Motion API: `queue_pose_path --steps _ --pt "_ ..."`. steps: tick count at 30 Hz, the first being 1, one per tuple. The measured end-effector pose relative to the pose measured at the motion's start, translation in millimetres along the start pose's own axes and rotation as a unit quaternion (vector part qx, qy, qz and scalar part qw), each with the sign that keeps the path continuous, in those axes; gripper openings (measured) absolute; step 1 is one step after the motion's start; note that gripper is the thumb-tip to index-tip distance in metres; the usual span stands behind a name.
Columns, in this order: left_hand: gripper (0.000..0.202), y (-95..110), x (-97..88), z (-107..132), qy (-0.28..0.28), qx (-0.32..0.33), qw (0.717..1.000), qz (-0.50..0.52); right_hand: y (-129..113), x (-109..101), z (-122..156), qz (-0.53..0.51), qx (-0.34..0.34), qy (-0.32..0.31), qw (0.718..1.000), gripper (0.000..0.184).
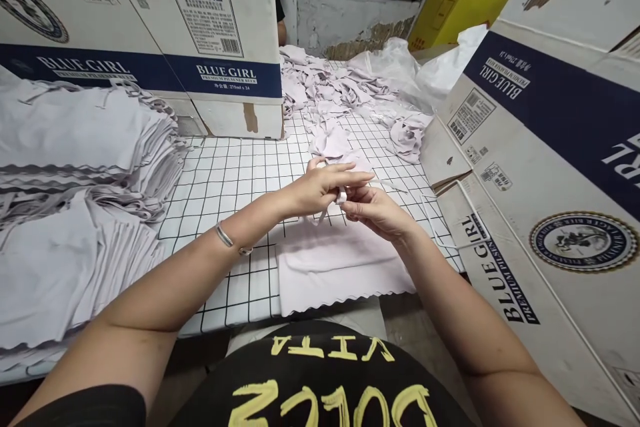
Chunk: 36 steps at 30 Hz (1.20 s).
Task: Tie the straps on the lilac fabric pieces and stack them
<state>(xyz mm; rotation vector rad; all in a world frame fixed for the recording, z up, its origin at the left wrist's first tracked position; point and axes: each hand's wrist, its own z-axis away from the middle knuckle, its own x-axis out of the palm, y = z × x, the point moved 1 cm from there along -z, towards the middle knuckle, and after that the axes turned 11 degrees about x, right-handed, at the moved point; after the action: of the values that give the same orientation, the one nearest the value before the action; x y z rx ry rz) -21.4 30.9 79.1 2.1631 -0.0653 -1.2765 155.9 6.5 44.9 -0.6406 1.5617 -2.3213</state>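
Note:
My left hand (323,188) and my right hand (374,211) meet over the near edge of the table, their fingertips close together. Between them is a narrow pale strip of fabric (342,196), pinched at the fingers of both hands. The left index finger stretches out above the right fingers. Beneath the hands lies a folded pale pink piece of fabric (340,273) with a wavy front edge. Whether the strip joins this piece is hidden by my hands.
Stacks of pale fabric pieces (70,127) fill the left of the grid-patterned tablecloth (225,180). A heap of loose pale fabric (330,83) lies at the back beside clear plastic (395,63). White cartons stand at the back left (150,27) and on the right (500,167).

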Motion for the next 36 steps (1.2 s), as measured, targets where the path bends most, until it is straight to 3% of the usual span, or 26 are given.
queue_pose_path --steps 4,9,15,18,20,23,25,28,34,36 --pt "0.063 -4.5 2.1 -3.6 0.018 0.006 1.000 -0.024 -0.8 2.0 -3.0 0.004 0.017 0.021 1.000 0.025" --pt "0.067 -8.1 8.1 -0.5 -0.001 0.006 1.000 -0.014 0.0 -6.2 -4.0 0.024 0.074 -0.032 0.996 0.027" --pt "0.065 -8.0 5.0 -4.8 0.010 0.012 0.999 -0.032 0.4 -6.9 -11.2 -0.005 0.053 -0.009 0.999 0.024" --pt "0.045 2.4 3.1 8.6 0.055 -0.078 0.994 -0.059 3.3 -6.6 -13.1 0.004 0.078 0.016 0.997 0.026" --pt "0.023 12.8 12.1 30.6 0.071 -0.187 0.975 -0.092 7.3 -8.5 -12.3 -0.007 0.101 0.041 0.994 0.027" --pt "0.030 27.6 44.7 71.1 0.001 -0.283 0.953 -0.105 15.8 -10.1 -10.2 -0.028 0.118 0.055 0.991 0.028" --pt "0.028 33.0 68.4 92.2 -0.029 -0.293 0.950 -0.104 22.3 -8.4 -9.8 -0.029 0.121 0.044 0.991 0.027" --pt "0.017 33.4 88.7 105.5 -0.019 -0.302 0.948 -0.093 32.3 -3.1 -10.9 -0.019 0.110 0.048 0.993 0.025" --pt "0.010 30.4 90.9 101.5 0.021 -0.318 0.948 -0.016 55.1 11.5 -8.9 0.028 0.124 0.030 0.991 0.033" --pt "0.012 30.6 92.4 101.7 0.043 -0.328 0.944 -0.002 63.2 17.2 -7.3 0.062 0.101 0.031 0.992 0.032"
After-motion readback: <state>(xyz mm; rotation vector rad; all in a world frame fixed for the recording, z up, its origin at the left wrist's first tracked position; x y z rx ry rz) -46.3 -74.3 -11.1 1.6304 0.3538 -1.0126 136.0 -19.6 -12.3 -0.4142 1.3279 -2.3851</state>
